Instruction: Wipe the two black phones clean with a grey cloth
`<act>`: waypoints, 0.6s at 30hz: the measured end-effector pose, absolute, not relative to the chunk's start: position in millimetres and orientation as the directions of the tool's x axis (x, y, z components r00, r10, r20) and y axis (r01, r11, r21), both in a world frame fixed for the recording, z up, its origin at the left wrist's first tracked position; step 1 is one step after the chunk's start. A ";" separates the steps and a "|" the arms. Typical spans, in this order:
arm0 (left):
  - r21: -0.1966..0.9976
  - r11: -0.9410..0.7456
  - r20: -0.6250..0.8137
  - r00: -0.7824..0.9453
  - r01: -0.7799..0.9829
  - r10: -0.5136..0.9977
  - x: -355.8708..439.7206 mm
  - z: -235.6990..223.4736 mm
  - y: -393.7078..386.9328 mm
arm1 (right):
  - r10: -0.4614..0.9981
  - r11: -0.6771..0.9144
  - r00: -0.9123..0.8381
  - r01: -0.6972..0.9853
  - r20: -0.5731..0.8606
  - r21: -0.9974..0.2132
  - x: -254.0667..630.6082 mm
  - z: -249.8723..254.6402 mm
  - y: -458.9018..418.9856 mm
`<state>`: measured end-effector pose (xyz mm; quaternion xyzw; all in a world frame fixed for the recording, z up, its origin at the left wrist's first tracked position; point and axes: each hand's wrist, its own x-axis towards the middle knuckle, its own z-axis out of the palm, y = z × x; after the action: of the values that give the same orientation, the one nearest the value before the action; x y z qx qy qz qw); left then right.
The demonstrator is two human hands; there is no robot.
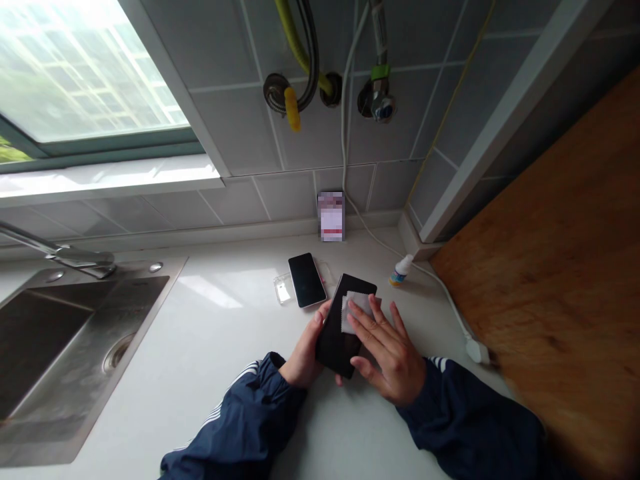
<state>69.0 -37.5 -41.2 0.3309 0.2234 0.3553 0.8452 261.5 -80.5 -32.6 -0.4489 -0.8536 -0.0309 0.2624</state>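
My left hand [306, 350] grips the left edge of a flat, black tablet-like device [333, 350], which is tilted above the counter. Against the upper part of its dark face lies a small light-grey cloth [354, 321] with a zigzag edge. My right hand [393, 353] rests flat over this cloth, fingers stretched out and spread, their tips pressing on it. Just beyond the device, a dark-screened phone [307, 280] lies propped on a clear plastic case [281, 291]. A small white spray bottle [401, 270] with a coloured label stands to the right.
A lit phone with a blurred screen [332, 217] leans against the tiled wall. The white counter [200, 373] borders a steel sink [145, 320] with a faucet [80, 259] at left. A white cable [370, 230] runs down to a plug [477, 349] near the wooden panel [560, 280].
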 end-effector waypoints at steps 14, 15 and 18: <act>0.782 0.463 -0.114 0.634 -0.417 0.765 69.4 -38.0 -38.3 | 0.800 0.541 -0.422 0.815 0.426 -0.208 258.1 -33.2 -83.3; 0.782 0.460 -0.110 0.632 -0.421 0.767 69.5 -37.5 -38.7 | 0.793 0.562 -0.450 0.801 0.411 -0.205 256.8 -33.3 -84.6; 0.779 0.450 -0.105 0.616 -0.437 0.780 69.3 -36.4 -39.3 | 0.770 0.606 -0.507 0.772 0.388 -0.194 255.5 -32.0 -86.3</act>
<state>69.3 -39.3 -36.4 0.3701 0.2318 0.3716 0.8193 255.5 -86.3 -32.0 -0.4441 -0.8680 -0.0021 0.2223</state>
